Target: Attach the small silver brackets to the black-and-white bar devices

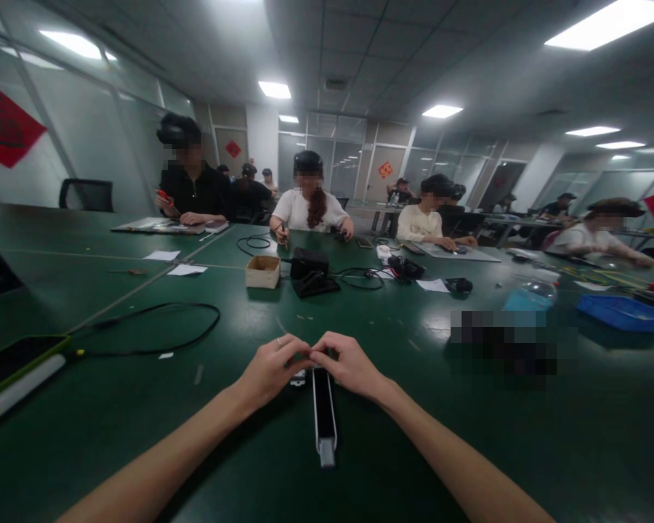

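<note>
1. A black bar (pixel 324 414) with a silver end lies lengthwise on the green table (pixel 578 450), towards the table's near side, its silver end pointing at the person.
2. The left hand (pixel 269 370) and right hand (pixel 349 365) meet over the bar's far end. Their fingers curl inward, partly closed, almost touching around a small silver piece (pixel 299 378). The fingers hide it, so I cannot tell whether either hand has hold of it.
3. Risk: the piece looks small, so a loose pinch could drop it. Uneven pressure could also shift the unsupported bar.
4. Farther along the table sit a black cable (pixel 142 330), a cardboard box (pixel 262 272), a black device (pixel 309 263) and a blue tray (pixel 626 314). Co-workers (pixel 309 196) sit beyond.
</note>
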A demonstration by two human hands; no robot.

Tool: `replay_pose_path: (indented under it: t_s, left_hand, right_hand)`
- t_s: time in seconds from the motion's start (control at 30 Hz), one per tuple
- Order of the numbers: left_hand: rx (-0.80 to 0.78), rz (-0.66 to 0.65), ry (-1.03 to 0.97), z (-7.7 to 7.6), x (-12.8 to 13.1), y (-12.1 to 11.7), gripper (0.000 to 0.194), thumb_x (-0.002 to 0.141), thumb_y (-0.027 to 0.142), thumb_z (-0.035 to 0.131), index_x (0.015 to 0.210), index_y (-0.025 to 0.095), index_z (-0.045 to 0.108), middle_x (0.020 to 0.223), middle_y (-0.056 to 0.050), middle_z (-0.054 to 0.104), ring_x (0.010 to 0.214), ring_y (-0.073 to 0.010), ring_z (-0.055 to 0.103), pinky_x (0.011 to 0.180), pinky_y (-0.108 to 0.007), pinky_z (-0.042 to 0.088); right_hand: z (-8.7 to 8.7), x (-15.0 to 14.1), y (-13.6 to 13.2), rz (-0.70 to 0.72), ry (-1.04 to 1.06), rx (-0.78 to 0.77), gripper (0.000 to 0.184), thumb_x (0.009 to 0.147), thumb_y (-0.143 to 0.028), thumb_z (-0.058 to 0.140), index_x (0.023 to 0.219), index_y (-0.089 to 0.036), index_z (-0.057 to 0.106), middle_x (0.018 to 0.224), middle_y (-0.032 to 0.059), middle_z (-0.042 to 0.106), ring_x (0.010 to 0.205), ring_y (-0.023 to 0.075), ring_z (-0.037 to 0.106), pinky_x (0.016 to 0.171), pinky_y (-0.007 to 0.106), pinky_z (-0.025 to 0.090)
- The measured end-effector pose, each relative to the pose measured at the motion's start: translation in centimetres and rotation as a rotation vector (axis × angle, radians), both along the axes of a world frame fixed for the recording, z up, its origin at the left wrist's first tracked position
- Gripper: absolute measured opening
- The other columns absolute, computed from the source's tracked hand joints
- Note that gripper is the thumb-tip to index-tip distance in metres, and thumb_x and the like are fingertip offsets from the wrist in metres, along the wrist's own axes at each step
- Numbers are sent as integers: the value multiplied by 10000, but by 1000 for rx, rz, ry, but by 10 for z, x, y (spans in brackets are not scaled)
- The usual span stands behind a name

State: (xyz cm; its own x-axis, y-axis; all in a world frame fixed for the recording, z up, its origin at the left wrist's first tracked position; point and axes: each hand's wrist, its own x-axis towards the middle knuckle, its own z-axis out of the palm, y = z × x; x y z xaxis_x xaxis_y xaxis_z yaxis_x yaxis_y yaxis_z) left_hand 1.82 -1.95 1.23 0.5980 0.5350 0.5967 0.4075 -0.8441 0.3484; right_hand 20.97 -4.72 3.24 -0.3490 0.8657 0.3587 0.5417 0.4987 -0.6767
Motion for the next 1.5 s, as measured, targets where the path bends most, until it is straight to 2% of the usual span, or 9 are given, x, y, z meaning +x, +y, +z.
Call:
replay_pose_path:
  t_s: [0.17,0.23,0.37,0.53,0.67,0.87,1.03,1.23,1.5]
  left_hand:
    - [34,1,3,-6,0,2,61,878,199,557,908,176,604,842,-20,623,746,-122,595,681,-211,470]
    - [12,8,-20,-6,0,2,72,862,190,560,907,175,615,836,-19,619,716,-113,587,660,-205,466]
    - [-144,74,11,3,-2,2,73,798,179,592,857,169,633,760,10,586,600,-88,528,595,-194,434]
    - [-411,103,134,13,-9,5,61,755,202,616,794,156,629,679,37,572,573,-90,505,554,-186,389]
    - [-522,65,184,15,-10,5,131,769,287,624,812,164,639,688,36,590,589,-99,518,562,-188,392]
    - [-545,43,217,16,-8,3,131,773,284,620,829,171,656,677,37,601,589,-102,529,580,-191,396]
    - [-563,63,206,16,-7,2,111,749,250,636,820,166,659,643,45,589,557,-96,507,565,-192,383]
    - [-540,63,202,14,-8,5,139,756,294,638,820,172,658,653,43,573,562,-101,493,547,-201,365]
    - [-564,38,195,16,-7,4,154,786,315,605,842,177,640,740,21,603,633,-122,533,597,-225,403]
  right_hand:
    - [0,3,1,37,-39,-18,188,883,-247,534,770,-158,656,766,20,617,729,128,547,687,253,417]
    - [2,4,0,65,-51,-23,182,891,-255,522,833,-166,670,811,27,626,753,133,554,693,257,422]
    - [4,16,-2,64,-118,-45,193,889,-283,527,989,-198,669,954,40,633,845,149,572,710,266,438]
    - [-5,44,-2,-59,-186,-75,220,896,-326,502,948,-189,667,979,58,630,877,171,577,720,291,456]
    - [-10,56,-4,-54,-259,-96,233,893,-342,499,906,-186,671,944,61,632,876,181,572,764,322,457]
    - [-10,52,-6,9,-267,-95,180,848,-327,563,860,-178,665,888,56,621,822,175,565,739,323,463]
    - [-14,52,-6,0,-243,-71,121,822,-280,587,845,-182,655,872,45,619,806,168,562,717,311,467]
    - [-20,51,-4,2,-219,5,56,793,-215,607,805,-182,651,807,26,619,768,151,556,710,294,456]
    - [-16,51,-6,-15,-236,-23,93,810,-253,602,815,-172,647,835,36,617,771,151,549,702,292,460]
